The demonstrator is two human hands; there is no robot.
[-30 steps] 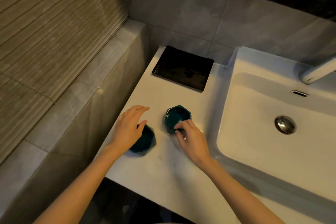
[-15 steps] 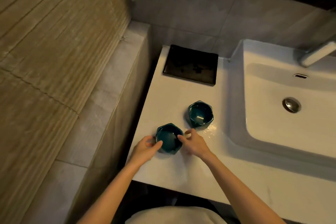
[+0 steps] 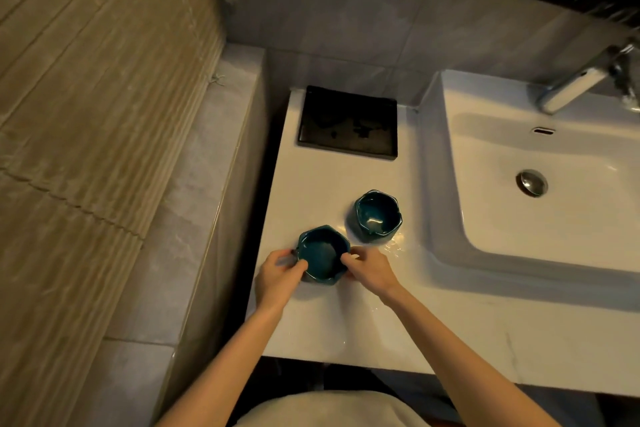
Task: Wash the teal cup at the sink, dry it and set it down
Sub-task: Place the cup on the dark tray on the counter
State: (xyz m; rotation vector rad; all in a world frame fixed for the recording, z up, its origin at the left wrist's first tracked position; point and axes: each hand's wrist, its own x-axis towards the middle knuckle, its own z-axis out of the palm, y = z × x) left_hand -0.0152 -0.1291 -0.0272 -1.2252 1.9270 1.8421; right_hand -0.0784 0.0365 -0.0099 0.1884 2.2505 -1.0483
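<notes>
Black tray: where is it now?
Head view: the black tray lies flat at the back of the white counter, against the wall, just left of the sink, beyond the untouched teal cup.

1 black rectangular tray [image 3: 347, 122] lies flat at the back edge of the white counter [image 3: 311, 322], near its back-left corner. A wet patch [image 3: 394, 243] glistens toward the counter's middle. Left of the counter runs a grey stone ledge [image 3: 194, 218] under a slatted tan blind [image 3: 86, 97]. Grey tiles [image 3: 346, 10] cover the back wall.
</notes>
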